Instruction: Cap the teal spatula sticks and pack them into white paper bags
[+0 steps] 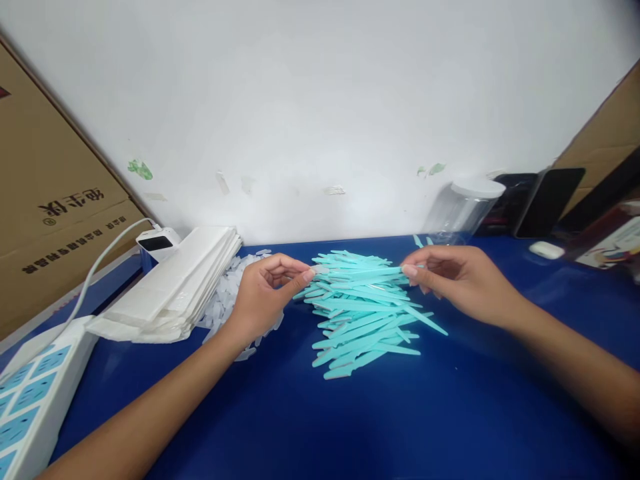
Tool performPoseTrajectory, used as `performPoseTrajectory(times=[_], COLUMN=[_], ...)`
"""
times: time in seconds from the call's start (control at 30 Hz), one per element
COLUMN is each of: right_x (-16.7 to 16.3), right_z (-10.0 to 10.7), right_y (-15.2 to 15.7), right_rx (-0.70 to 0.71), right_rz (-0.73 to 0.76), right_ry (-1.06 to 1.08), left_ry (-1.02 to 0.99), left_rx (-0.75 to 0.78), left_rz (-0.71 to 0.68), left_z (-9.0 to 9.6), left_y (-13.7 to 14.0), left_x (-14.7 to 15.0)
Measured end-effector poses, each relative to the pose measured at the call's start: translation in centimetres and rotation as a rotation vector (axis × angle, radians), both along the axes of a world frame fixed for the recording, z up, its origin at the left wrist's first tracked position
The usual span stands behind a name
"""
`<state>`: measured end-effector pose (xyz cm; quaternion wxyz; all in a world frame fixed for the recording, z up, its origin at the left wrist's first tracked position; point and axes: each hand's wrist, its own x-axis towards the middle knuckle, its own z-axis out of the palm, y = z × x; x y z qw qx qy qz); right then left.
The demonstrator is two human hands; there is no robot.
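Blue bench (400, 427) below, left fingers (295, 265) pinch a translucent cap (321, 269), right fingers (419, 274) a turquoise razor (384, 271); misalignment could cause slipping.

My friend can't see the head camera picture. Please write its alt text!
A person's left grip pinches a whitish piece at one end of a turquoise stick, the right grip its other end, over a pile of similar sticks. On the blue table, white packets and pale pieces lie to the left; a clear jar stands back right.

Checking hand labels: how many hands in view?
2: left hand, pinching a whitish piece at the left end of a turquoise tool; right hand, pinching its right end. No others show.
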<state>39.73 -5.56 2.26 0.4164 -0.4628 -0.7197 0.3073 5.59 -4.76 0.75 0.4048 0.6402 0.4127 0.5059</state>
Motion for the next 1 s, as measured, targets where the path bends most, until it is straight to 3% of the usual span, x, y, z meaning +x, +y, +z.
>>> performPoseTrajectory(times=[0.37, 1.0], right_x=[0.1, -1.5], right_z=[0.6, 0.0], right_y=[-0.2, -1.6], right_rx=[0.014, -0.03], right_rz=[-0.028, 0.033], right_ry=[0.018, -0.003], left_ry=[0.102, 0.154], left_rx=[0.105, 0.055], left_rz=[0.045, 0.015], left_z=[0.2, -0.3], left_y=[-0.2, -1.9], left_x=[0.0, 1.2])
